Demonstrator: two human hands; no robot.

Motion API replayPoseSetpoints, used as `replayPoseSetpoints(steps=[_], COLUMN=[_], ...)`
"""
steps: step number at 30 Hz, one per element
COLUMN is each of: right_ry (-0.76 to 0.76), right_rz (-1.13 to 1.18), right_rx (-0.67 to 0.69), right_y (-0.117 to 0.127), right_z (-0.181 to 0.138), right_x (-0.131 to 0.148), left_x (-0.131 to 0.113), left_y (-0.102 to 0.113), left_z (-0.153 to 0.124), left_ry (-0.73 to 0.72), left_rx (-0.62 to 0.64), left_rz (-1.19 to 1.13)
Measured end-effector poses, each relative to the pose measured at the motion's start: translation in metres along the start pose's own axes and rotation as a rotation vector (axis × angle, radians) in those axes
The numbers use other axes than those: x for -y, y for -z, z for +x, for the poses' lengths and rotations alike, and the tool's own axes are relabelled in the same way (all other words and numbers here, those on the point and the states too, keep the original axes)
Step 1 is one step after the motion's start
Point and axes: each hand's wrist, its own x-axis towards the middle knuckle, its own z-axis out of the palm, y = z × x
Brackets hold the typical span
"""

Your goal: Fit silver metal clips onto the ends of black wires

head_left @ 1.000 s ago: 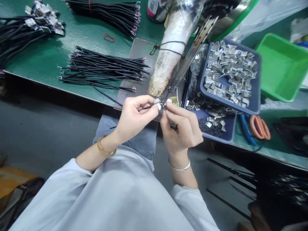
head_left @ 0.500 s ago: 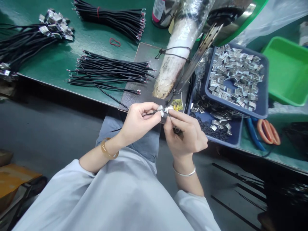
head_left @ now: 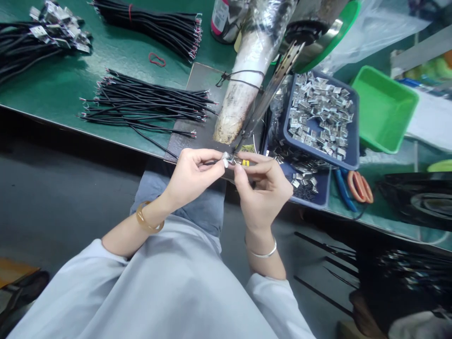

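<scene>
My left hand (head_left: 194, 175) is closed in a pinch on a thin black cable (head_left: 209, 163) near its end. White coverings show on the tips of its thumb and finger. My right hand (head_left: 263, 188) meets it fingertip to fingertip, thumb and forefinger pinched at the cable's end. A tiny shiny part (head_left: 231, 160) sits between the two hands, too small and covered to name. Just behind them, the tip of a metal soldering iron (head_left: 243, 136) slants down beside a white, plastic-wrapped tube (head_left: 235, 101). Loose black cables (head_left: 151, 101) with bared ends lie to the left.
A blue tray (head_left: 356, 136) of metal connector shells overlaps a lower blue tray (head_left: 323, 200). Behind them stands a green bin (head_left: 384, 108). Pliers (head_left: 358, 186) lie at the right. A tied cable bundle (head_left: 151, 26) and cables with metal ends (head_left: 60, 30) lie at the back left.
The whole view has shifted, so the bench things appear further left. My right thumb and fingers have moved in closer to the left fingertips. The left hand keeps its pinch on the cable.
</scene>
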Motion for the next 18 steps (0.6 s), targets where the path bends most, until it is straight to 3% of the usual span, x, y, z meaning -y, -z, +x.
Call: replayPoseSetpoints(steps=[11,18], right_ry=[0.018,0.041], right_rz=[0.012,0.035], right_rx=[-0.022,-0.023], right_y=[-0.002,-0.001], right_z=[0.004,0.003], right_x=[-0.002,0.000], left_x=[-0.007,-0.015], left_y=[-0.002,-0.001], left_z=[0.005,0.006], left_ry=[-0.011,-0.005], left_rx=[-0.043,0.000], left_rz=[0.074,0.088])
